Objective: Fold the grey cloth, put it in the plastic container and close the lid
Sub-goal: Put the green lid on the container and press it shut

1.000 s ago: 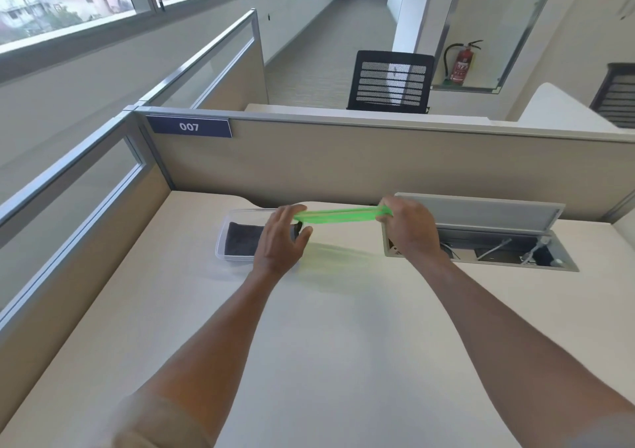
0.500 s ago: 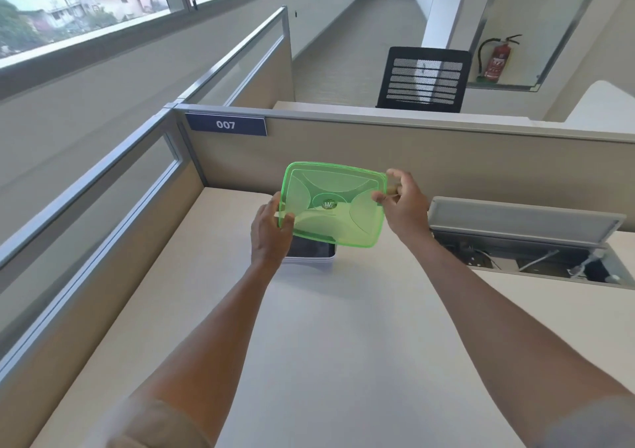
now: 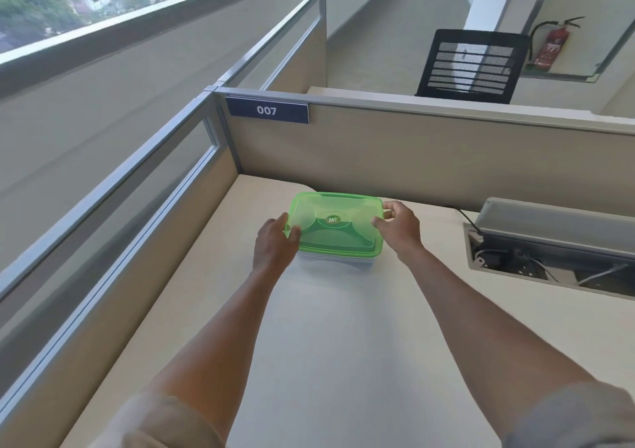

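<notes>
the green lid (image 3: 335, 222) covers the clear plastic container (image 3: 335, 261), so only a thin strip of its wall shows and the grey cloth inside cannot be made out. the round logo at the lid's middle is too small to read. the open cable box (image 3: 549, 258) at the desk's right edge is cut off by the frame.
</notes>
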The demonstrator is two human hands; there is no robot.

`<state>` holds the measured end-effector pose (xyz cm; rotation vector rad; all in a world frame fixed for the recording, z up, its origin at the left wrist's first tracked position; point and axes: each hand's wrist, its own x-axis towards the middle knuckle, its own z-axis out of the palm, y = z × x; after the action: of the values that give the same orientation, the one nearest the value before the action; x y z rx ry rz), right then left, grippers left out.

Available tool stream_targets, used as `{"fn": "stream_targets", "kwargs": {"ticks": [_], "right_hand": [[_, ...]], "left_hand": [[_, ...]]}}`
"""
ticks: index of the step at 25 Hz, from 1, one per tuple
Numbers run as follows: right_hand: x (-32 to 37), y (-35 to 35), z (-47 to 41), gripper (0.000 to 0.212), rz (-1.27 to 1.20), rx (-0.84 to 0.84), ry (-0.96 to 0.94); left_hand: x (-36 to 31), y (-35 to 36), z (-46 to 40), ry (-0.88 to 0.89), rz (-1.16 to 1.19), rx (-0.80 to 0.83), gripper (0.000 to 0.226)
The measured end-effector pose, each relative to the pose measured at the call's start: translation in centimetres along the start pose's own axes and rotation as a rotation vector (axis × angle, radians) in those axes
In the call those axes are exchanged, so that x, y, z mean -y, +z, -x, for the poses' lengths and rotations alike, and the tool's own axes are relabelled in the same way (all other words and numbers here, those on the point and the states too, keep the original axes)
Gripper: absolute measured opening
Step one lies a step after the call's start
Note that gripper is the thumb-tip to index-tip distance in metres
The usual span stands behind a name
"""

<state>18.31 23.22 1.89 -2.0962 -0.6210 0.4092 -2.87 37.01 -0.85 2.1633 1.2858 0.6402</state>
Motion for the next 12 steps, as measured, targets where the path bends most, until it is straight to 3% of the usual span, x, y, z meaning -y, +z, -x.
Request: {"fn": "stream_targets", "kwargs": {"ticks": [12], "right_hand": [[-1.0, 1.2, -0.3, 0.043, 0.180, 0.021, 0.012]], "left_hand": [[-1.0, 1.6, 1.0, -0.078, -0.150, 0.021, 0.038]]}}
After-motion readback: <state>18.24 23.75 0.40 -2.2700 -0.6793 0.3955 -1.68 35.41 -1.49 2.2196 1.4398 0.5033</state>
